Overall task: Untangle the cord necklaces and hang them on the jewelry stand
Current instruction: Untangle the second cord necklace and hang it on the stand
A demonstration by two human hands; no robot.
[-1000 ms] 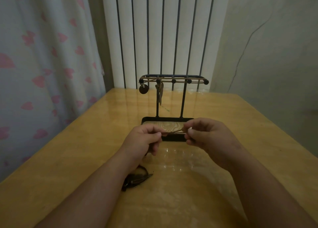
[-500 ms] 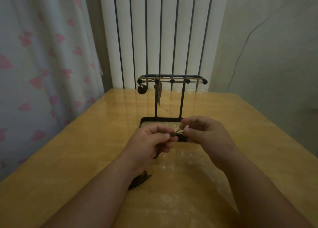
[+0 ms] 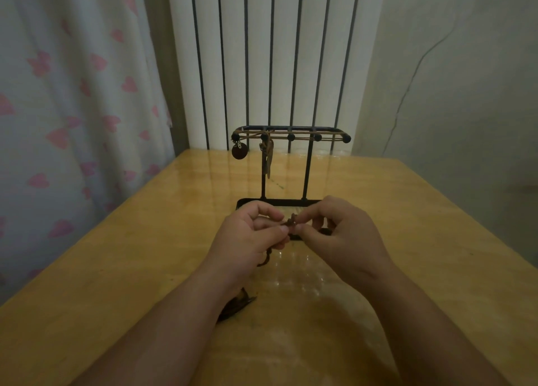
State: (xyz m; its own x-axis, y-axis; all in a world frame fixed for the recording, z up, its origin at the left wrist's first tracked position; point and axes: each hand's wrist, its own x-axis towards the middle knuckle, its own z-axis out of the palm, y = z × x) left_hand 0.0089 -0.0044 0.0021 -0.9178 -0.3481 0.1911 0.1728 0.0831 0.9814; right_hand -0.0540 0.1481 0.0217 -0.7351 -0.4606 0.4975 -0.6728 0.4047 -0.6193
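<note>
Left hand: my left hand (image 3: 250,237) pinches a dark cord (image 3: 291,224) between thumb and forefinger, with the other fingers curled underneath.
Right hand: my right hand (image 3: 340,237) pinches the same cord from the other side. The fingertips of both hands almost meet.
Cord: I see a knotted bit between the two pinches, held above the desk (image 3: 116,269) just in front of the stand's base. A short tail hangs below my left hand.
Bundle: a dark bundle (image 3: 237,304) lies on the desk, partly hidden under my left forearm. I cannot tell what is in it.
Stand: the black stand (image 3: 307,170) is upright behind my hands, with a tan cord strung along its top pegs.
Pendants: a round pendant (image 3: 239,152) hangs from the left end peg, and a long pendant (image 3: 269,158) hangs beside the left post.
Surroundings: a curtain (image 3: 58,94) with pink hearts is on the left, and a white radiator (image 3: 262,50) is behind the desk.
</note>
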